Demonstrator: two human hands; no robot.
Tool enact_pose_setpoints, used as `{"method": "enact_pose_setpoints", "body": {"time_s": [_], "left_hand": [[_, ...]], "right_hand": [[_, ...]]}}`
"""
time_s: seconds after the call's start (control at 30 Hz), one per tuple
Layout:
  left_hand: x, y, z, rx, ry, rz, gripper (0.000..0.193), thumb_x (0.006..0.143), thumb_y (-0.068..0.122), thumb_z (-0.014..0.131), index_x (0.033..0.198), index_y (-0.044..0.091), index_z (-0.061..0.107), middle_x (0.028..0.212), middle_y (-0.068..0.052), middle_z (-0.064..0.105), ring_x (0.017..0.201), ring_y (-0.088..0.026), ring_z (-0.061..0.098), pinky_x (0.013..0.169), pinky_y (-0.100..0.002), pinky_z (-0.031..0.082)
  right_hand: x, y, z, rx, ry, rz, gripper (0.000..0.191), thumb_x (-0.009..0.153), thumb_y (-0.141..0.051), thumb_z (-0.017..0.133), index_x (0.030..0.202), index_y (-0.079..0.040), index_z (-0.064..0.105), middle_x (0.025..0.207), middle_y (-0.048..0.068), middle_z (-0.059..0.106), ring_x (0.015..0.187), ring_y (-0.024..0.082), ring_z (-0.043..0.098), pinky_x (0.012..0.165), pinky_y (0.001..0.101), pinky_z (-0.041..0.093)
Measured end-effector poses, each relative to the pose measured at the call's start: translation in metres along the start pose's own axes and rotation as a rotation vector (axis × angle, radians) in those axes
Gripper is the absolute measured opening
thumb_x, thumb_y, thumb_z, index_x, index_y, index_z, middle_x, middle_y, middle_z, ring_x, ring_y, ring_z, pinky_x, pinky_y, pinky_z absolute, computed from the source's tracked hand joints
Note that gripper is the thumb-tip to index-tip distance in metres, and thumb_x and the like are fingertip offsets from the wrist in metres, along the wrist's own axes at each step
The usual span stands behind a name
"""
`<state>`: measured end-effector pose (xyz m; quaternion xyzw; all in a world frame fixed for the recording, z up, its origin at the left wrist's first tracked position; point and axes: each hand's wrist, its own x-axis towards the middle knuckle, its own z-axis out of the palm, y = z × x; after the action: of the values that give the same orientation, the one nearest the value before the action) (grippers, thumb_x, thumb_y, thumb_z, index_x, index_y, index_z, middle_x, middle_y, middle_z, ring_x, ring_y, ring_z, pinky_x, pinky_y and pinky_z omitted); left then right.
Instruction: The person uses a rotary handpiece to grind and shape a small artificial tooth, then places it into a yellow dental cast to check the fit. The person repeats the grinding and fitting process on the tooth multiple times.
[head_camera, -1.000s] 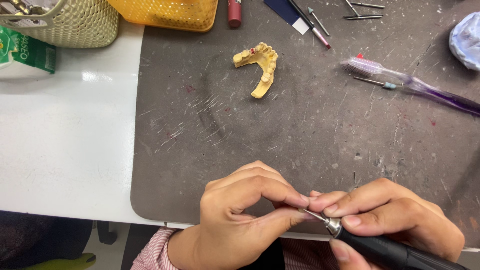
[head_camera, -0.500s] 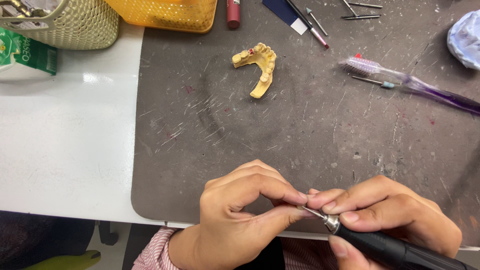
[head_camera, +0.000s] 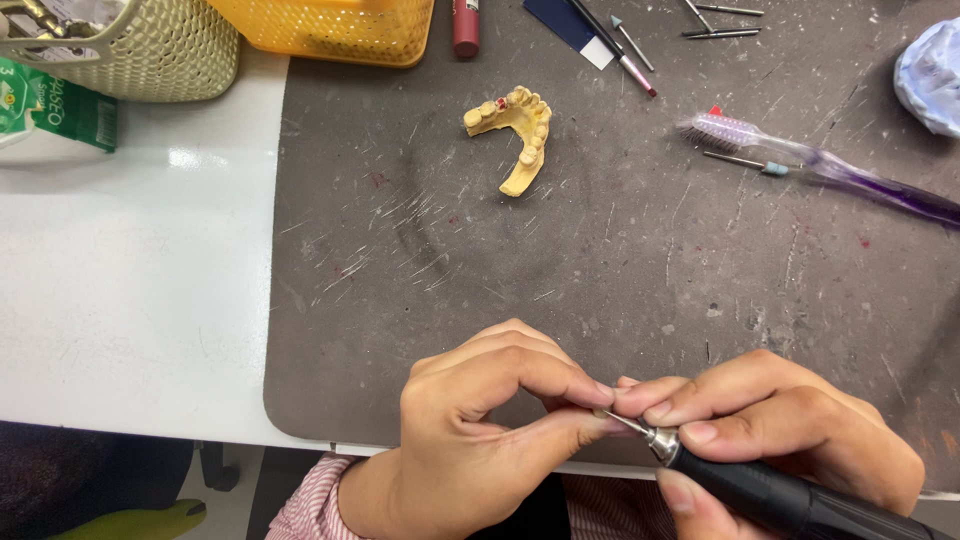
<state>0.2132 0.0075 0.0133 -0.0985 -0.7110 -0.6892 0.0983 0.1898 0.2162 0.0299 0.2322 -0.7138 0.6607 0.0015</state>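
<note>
My left hand (head_camera: 480, 440) pinches a very small piece between thumb and forefinger at the near edge of the dark mat (head_camera: 420, 260); the piece itself is hidden by the fingertips. My right hand (head_camera: 790, 430) grips a black rotary handpiece (head_camera: 770, 490), and its thin metal bur touches the spot where the left fingertips meet. Farther back on the mat lies a yellow plaster dental model (head_camera: 520, 130) shaped like a curved arch, with a small red mark on it.
A purple toothbrush (head_camera: 810, 165) lies at the right. Several burs and thin tools (head_camera: 640, 40) rest at the back. A woven basket (head_camera: 130, 45) and a yellow basket (head_camera: 340, 25) stand at the back left. A white table (head_camera: 130, 300) lies left of the mat.
</note>
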Motion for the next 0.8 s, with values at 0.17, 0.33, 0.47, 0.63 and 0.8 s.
{"method": "enact_pose_setpoints", "body": {"time_s": [0.17, 0.33, 0.47, 0.63, 0.8], "left_hand": [[0.0005, -0.0015, 0.0009, 0.012, 0.007, 0.010, 0.022, 0.083, -0.001, 0.088, 0.099, 0.004, 0.074, 0.096, -0.006, 0.077, 0.090, -0.015, 0.076, 0.074, -0.024, 0.061], [-0.0001, -0.0017, 0.0013, 0.018, 0.014, 0.015, 0.022, 0.082, -0.001, 0.088, 0.099, 0.004, 0.074, 0.095, -0.006, 0.077, 0.090, -0.015, 0.076, 0.078, -0.026, 0.062], [-0.0008, -0.0011, 0.0026, 0.017, 0.016, 0.007, 0.022, 0.082, -0.001, 0.088, 0.098, 0.004, 0.074, 0.095, -0.006, 0.077, 0.089, -0.015, 0.076, 0.077, -0.026, 0.062], [-0.0014, -0.0001, 0.0022, 0.013, 0.014, -0.005, 0.022, 0.082, -0.001, 0.088, 0.098, 0.003, 0.074, 0.095, -0.006, 0.078, 0.090, -0.015, 0.076, 0.078, -0.026, 0.062], [-0.0014, -0.0005, 0.0015, 0.015, 0.012, -0.009, 0.022, 0.082, -0.001, 0.088, 0.098, 0.003, 0.074, 0.095, -0.006, 0.077, 0.090, -0.015, 0.076, 0.078, -0.026, 0.062]], "right_hand": [[0.0003, -0.0006, -0.0005, -0.011, 0.000, 0.023, 0.018, 0.091, -0.006, 0.079, 0.102, -0.005, 0.065, 0.096, 0.015, 0.072, 0.100, 0.026, 0.081, 0.095, 0.0432, 0.063], [0.0002, -0.0023, -0.0007, -0.030, -0.007, 0.025, 0.017, 0.092, -0.007, 0.079, 0.102, -0.006, 0.065, 0.097, 0.015, 0.073, 0.101, 0.026, 0.080, 0.095, 0.0426, 0.063], [-0.0002, -0.0033, -0.0007, -0.032, -0.008, 0.023, 0.018, 0.091, -0.007, 0.079, 0.102, -0.006, 0.065, 0.096, 0.015, 0.072, 0.101, 0.027, 0.080, 0.095, 0.0424, 0.063], [-0.0001, -0.0038, 0.0006, -0.031, 0.005, 0.032, 0.018, 0.091, -0.006, 0.080, 0.102, -0.006, 0.065, 0.096, 0.015, 0.073, 0.100, 0.026, 0.081, 0.094, 0.0421, 0.063], [0.0010, -0.0059, -0.0007, -0.065, -0.009, 0.050, 0.018, 0.088, -0.007, 0.079, 0.099, -0.006, 0.065, 0.094, 0.015, 0.073, 0.099, 0.027, 0.081, 0.093, 0.0423, 0.063]]}}
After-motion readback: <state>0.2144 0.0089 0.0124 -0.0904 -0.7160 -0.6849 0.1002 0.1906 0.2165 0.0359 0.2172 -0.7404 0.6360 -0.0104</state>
